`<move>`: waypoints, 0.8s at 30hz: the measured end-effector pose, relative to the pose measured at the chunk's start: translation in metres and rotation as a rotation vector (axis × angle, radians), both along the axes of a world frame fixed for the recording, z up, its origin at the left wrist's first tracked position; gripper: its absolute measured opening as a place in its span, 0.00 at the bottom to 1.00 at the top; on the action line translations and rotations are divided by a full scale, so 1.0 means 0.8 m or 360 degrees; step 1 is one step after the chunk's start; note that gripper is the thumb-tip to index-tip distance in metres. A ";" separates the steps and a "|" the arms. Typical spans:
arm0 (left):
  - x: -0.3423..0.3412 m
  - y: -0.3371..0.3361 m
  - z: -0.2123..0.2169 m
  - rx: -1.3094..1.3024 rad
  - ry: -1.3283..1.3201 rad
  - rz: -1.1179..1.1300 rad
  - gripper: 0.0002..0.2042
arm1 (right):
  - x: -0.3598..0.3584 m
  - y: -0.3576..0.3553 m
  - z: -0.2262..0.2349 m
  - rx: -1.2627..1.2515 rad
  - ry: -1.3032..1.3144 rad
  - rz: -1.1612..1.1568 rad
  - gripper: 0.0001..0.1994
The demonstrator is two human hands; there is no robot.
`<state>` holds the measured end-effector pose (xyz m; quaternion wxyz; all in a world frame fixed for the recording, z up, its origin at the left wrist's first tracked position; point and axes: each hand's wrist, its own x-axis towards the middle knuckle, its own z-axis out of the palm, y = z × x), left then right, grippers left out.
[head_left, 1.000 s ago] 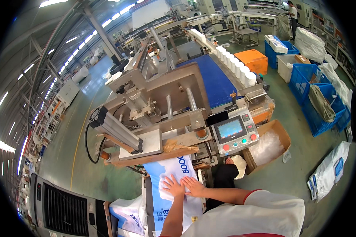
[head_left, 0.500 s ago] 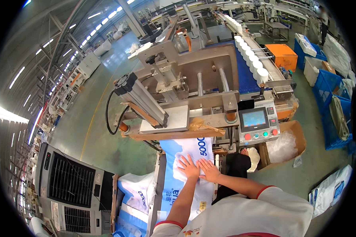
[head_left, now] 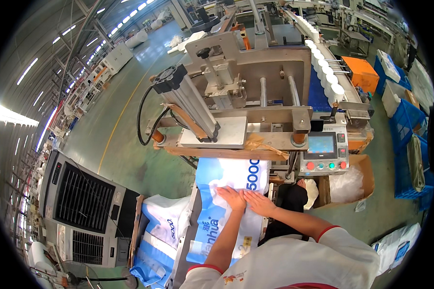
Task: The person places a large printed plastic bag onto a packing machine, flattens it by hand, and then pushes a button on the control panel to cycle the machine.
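A blue and white printed plastic bag [head_left: 219,174] lies lengthwise in front of me, its far end reaching the wood-faced front bar [head_left: 231,152] of a metal machine. Flat on the bag's middle rests my left hand [head_left: 232,198], fingers stretched out and close together. Beside it, my right hand [head_left: 258,203] presses on the same bag with its fingers extended. The hands meet at the fingertips and thumb side, and neither grips anything. Whatever fills the bag is hidden.
Left of the bag, more printed bags [head_left: 164,216] sit in a trough, with a grey air cooler [head_left: 84,207] beyond. A button control panel [head_left: 324,151] stands right of the machine, above a cardboard box [head_left: 368,176]. White rolls [head_left: 333,91] line a conveyor at the back right.
My left hand's fingers have closed up from a wider spread and now point more to the left. The bag's surface under my hands looks flatter. The whole view has shifted slightly.
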<state>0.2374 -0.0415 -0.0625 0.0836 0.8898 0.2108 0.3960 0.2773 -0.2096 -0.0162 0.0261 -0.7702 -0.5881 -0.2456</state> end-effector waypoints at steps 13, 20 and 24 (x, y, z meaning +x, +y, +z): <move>-0.066 -0.011 0.176 -0.0230 0.0585 0.0011 0.32 | -0.038 0.015 0.134 0.0263 0.0976 -0.0198 0.39; -0.001 0.024 0.176 -0.0147 0.0794 0.0086 0.36 | -0.025 0.025 0.113 0.0257 0.0758 -0.0248 0.40; 0.001 0.024 0.179 -0.0190 0.0823 0.0087 0.36 | -0.026 0.026 0.113 0.0237 0.0748 -0.0289 0.40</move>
